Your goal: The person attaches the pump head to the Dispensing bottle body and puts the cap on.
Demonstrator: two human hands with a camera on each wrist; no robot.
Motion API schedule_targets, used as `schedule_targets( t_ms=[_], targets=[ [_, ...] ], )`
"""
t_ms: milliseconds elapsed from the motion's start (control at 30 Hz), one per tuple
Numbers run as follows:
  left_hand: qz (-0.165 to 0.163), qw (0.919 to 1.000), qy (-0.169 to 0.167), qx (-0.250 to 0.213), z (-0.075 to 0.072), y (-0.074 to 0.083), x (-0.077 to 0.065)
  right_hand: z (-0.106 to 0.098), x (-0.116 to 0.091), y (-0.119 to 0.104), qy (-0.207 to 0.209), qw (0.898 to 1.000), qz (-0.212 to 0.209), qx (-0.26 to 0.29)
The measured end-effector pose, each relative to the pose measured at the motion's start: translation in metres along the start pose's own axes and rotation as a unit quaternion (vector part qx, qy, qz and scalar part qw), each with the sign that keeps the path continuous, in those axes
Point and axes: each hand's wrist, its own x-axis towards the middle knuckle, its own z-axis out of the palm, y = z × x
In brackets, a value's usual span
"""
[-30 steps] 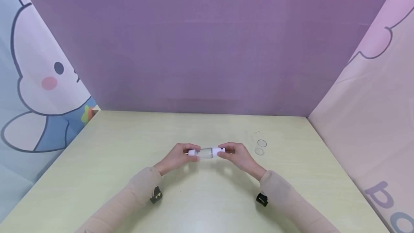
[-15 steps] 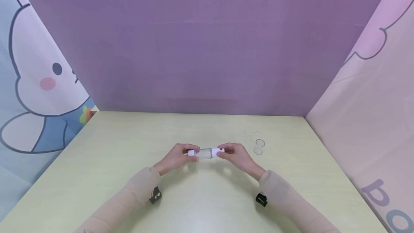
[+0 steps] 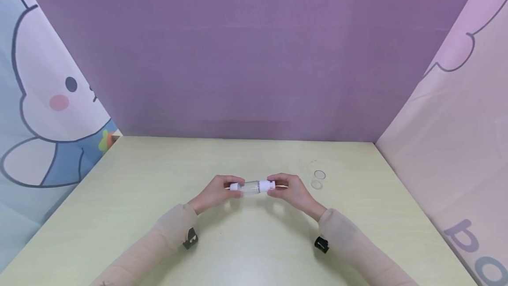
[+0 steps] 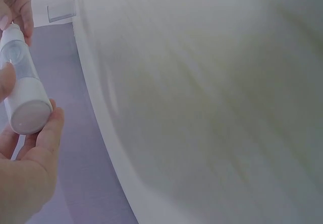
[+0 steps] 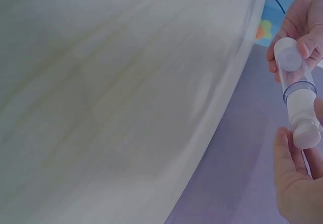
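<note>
We have a slim bottle with white ends and a clear plastic middle held between two hands, about midway between the left and right edges of the surface and towards its far edge. It lies roughly level, pump end to the right; shadows suggest it is raised.

Progress, as we judge it: the body appears assembled. The white base, transparent barrel and smooth white collar run in one line, with the small white pump head at the end. Whether the joint is fully tight we cannot tell. A pale round disc shows within the base end. What remains, if anything, likely concerns the clear open cylinder, which is off the bottle, near the far right corner.

Pose: the left hand grips the base end between thumb and fingers. The right hand pinches the collar by the pump, thumb on the near side and fingers on the far side. Both forearms angle inward from the near side, in beige sleeves, each with a black wrist device.

Beyond the pale wood-look surface rises a plain purple backdrop.
</note>
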Motion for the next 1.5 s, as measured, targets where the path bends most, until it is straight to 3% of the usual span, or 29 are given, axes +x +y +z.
schedule_targets(
  t_ms=[267,1033,1300,1500],
  targets=[
    [-0.006,0.9999,0.002,0.008,0.0,0.001,-0.001,0.0,0.0,0.001,0.008,1.0,-0.015,0.006],
    [0.004,1.0,-0.001,-0.001,0.0,0.001,-0.003,0.0,-0.006,-0.006,0.013,1.0,-0.006,-0.025],
    [0.003,1.0,-0.001,-0.002,-0.001,0.012,-0.01,0.002,-0.02,-0.036,0.018,0.999,0.006,-0.051],
    [0.007,1.0,-0.003,-0.005,0.0,0.003,-0.002,0.002,-0.022,-0.04,0.026,0.998,0.011,-0.06]
  ],
)
